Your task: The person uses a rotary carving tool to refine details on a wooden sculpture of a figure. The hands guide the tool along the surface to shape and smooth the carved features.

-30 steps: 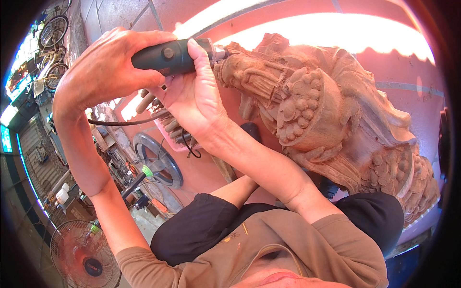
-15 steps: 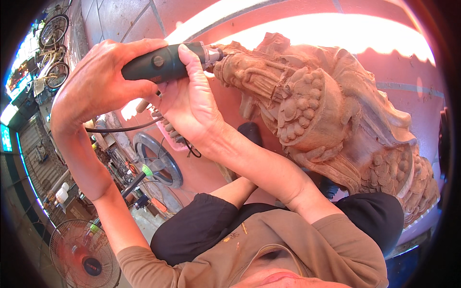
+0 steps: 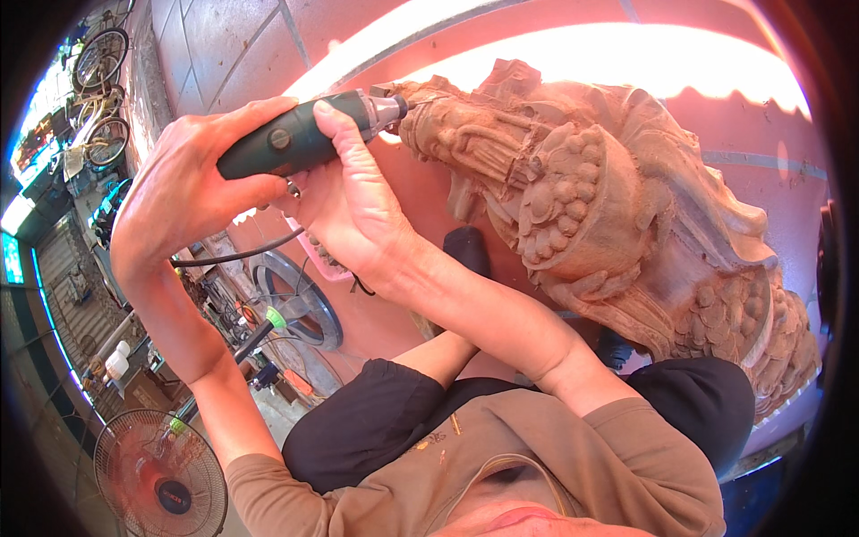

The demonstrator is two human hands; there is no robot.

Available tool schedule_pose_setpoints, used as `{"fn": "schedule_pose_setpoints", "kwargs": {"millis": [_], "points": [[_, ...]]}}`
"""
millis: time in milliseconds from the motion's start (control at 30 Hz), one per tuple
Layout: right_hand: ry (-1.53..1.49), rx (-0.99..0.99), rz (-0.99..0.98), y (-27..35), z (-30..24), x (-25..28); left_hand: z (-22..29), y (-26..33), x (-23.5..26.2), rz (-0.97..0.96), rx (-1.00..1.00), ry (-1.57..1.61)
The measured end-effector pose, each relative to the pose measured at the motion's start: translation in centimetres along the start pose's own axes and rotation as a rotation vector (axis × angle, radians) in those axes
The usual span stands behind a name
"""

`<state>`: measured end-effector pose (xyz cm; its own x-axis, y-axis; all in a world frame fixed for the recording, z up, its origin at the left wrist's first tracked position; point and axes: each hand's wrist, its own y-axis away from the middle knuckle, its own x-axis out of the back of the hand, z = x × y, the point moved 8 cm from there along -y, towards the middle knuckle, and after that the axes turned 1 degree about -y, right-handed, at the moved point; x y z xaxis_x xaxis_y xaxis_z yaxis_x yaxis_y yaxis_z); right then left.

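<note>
Below me: reddish tiled floor [image 3: 268,36] with a bright sunlit band [image 3: 626,63]; standing fan [image 3: 161,474] lower left; bicycles [image 3: 98,89] upper left; cluttered workbench [image 3: 134,358] between them.

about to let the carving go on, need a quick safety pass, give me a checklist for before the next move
1. Left hand wraps the rear of the rotary tool: ok.
2. Right hand steadies the tool's front, thumb over the body: ok.
3. Tool tip at the top edge of the wooden carving: ok; actual contact cannot tell.
4. Power cord hangs under the left hand, away from the tip: ok.
5. Bit spinning: cannot tell.
</note>
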<state>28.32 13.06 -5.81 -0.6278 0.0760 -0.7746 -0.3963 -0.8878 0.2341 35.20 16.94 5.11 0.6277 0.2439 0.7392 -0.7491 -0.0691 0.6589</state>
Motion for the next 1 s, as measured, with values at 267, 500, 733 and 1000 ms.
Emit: {"fn": "schedule_pose_setpoints", "kwargs": {"millis": [267,500,733,1000], "points": [[0.024,-0.005,0.029,0.3,0.5,1.2,-0.7,0.8,-1.3,-0.070,0.097,0.069],[0.088,0.012,0.003,0.5,0.4,1.6,-0.8,1.6,-1.7,0.076,0.033,0.092],[0.115,0.025,0.059,0.7,0.0,2.2,-1.0,1.6,-2.4,0.115,0.025,0.105],[0.098,0.065,0.047,0.7,-1.2,2.0,-0.1,0.4,-2.7,0.008,0.044,0.046]]}}
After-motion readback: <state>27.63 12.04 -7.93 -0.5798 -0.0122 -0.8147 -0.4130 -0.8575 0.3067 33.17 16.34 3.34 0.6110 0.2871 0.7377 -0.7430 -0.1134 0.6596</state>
